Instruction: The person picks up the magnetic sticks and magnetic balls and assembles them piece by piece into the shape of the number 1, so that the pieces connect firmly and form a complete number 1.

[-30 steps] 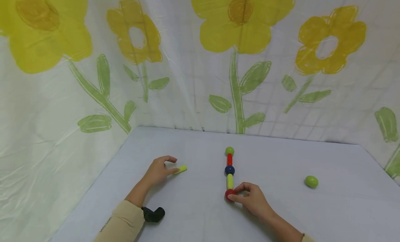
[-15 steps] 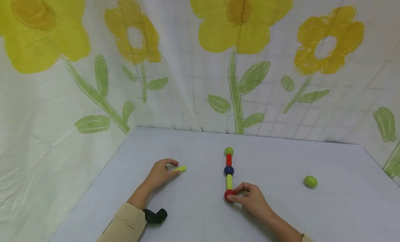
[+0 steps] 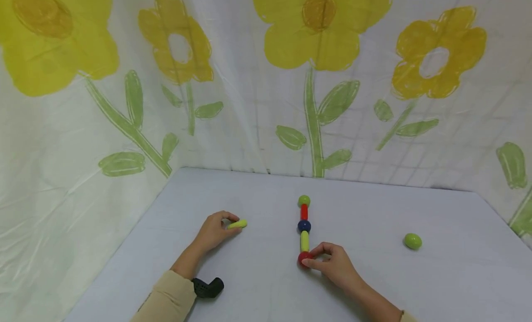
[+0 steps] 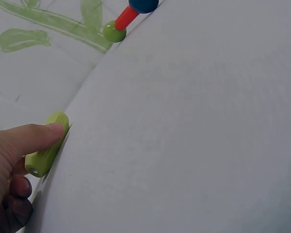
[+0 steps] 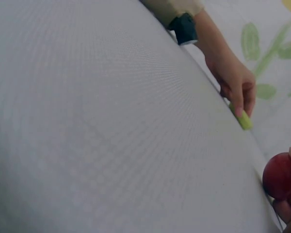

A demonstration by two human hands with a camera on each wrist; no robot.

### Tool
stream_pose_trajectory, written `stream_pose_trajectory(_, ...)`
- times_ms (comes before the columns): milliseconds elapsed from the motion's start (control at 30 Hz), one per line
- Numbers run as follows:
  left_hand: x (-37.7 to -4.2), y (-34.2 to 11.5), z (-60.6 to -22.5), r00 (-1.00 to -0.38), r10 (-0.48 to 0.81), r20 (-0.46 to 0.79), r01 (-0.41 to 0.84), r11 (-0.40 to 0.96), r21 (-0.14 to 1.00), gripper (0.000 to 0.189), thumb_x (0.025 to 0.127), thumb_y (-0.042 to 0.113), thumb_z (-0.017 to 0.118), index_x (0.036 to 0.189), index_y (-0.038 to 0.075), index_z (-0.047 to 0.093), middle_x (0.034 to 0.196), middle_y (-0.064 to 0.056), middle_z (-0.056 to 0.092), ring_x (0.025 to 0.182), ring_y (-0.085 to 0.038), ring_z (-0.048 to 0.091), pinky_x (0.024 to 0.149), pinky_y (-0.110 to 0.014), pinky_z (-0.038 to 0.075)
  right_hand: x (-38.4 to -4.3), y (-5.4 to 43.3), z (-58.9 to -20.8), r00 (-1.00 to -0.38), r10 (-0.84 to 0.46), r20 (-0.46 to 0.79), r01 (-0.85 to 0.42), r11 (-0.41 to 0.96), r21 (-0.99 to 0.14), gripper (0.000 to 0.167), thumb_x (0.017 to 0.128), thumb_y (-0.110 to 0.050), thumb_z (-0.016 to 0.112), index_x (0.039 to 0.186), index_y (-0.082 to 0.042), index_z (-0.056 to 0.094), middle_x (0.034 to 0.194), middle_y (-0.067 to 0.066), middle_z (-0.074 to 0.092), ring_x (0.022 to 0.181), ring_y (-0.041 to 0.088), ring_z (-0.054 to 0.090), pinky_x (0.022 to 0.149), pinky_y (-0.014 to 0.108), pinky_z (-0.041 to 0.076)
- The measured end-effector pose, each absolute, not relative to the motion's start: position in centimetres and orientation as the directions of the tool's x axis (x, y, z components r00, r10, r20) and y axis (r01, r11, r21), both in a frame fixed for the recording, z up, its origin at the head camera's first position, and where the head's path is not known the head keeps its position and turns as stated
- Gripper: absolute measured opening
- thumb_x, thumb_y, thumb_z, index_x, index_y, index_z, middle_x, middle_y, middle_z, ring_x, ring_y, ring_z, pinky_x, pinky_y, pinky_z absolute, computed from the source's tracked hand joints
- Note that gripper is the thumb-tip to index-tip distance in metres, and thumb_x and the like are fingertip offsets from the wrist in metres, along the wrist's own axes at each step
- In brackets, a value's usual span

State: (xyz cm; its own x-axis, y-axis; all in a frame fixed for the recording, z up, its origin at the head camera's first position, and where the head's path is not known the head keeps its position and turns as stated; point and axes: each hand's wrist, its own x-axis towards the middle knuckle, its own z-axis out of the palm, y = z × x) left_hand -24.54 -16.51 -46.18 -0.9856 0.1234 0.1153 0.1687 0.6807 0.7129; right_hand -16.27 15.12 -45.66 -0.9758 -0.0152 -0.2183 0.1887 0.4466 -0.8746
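My left hand [image 3: 213, 230] pinches a yellow-green toy rod [image 4: 47, 150] between thumb and fingers, low over the table at left. A small pale dot shows at the rod's near end in the left wrist view. With thumb and fingertips, my right hand [image 3: 338, 267] holds a red ball [image 5: 280, 175] at the near end of a straight chain. Going away from it, the chain runs through a yellow-green rod [image 3: 305, 241], a dark blue ball [image 3: 304, 226], a red rod [image 3: 304, 212] and a green ball [image 3: 304, 200]. Fingers partly cover the red ball.
A loose green ball [image 3: 413, 241] lies on the white table [image 3: 266, 285] to the right of the chain. A black wrist device [image 3: 208, 288] sticks out beside the left sleeve. Behind the table hangs a flower-printed curtain [image 3: 245, 82].
The left thumb and fingers have closed around the loose yellow-green rod, which has shifted very slightly. The right hand stays on the red ball, and the chain lies as before.
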Motion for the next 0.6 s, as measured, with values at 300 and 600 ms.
stream_pose_trajectory(300,-24.4,-16.3,-45.9,-0.987,0.118,0.107,0.159,0.669,0.726,0.020,0.077,0.017,0.075,0.096,0.010,0.070,0.101,-0.004,0.067,0.075,-0.013,0.052,0.064,-0.026,0.041,-16.3,15.0,-45.5,-0.971,-0.008,-0.239,0.211,0.444,-0.871,0.037,0.070,-0.031,0.081,0.094,-0.008,0.065,0.086,0.001,0.060,0.050,0.013,0.039,0.046,0.021,0.033)
stream_pose_trajectory(600,-24.0,-15.0,-44.8,-0.994,0.107,-0.001,0.055,0.518,0.854,0.021,0.082,0.016,0.071,0.100,0.005,0.067,0.104,-0.009,0.065,0.071,-0.011,0.055,0.062,-0.026,0.046,-16.4,15.0,-45.5,-0.970,-0.001,-0.241,0.216,0.441,-0.871,0.036,0.070,-0.031,0.081,0.093,-0.008,0.065,0.089,0.002,0.060,0.053,0.013,0.040,0.048,0.021,0.035)
